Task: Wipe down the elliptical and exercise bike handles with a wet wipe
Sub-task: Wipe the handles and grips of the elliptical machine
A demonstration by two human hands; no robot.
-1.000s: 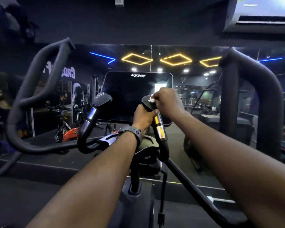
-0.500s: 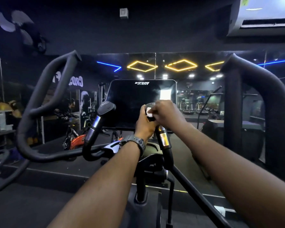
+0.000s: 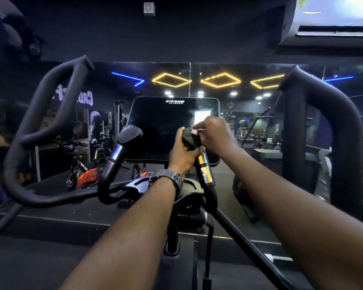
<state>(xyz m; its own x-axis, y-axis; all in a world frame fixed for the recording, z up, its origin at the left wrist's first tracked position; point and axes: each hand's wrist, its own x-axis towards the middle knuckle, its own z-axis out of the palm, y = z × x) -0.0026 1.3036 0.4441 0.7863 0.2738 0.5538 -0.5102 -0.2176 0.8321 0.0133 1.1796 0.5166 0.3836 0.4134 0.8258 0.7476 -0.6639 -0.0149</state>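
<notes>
I stand at an elliptical with a dark console (image 3: 168, 126). Its right inner handle (image 3: 204, 170) is black with silver sensor bands and a rounded cap at the top. My left hand (image 3: 181, 155), with a dark watch on the wrist, grips this handle just under the cap. My right hand (image 3: 215, 136) pinches a small white wet wipe (image 3: 195, 131) against the top of the cap. The left inner handle (image 3: 122, 151) stands untouched. Two big padded moving handles rise at the left (image 3: 50, 114) and the right (image 3: 331, 122).
A mirror wall behind the console reflects yellow and blue ceiling lights, treadmills and an orange-and-black bike (image 3: 86, 176). A raised dark platform edge (image 3: 50, 220) runs across the floor ahead. An air conditioner (image 3: 331, 19) hangs at the top right.
My right hand has shifted a little on the handle cap with the wipe, so more of the cap shows. The camera view has tilted, lowering everything in the frame. My left hand keeps its grip.
</notes>
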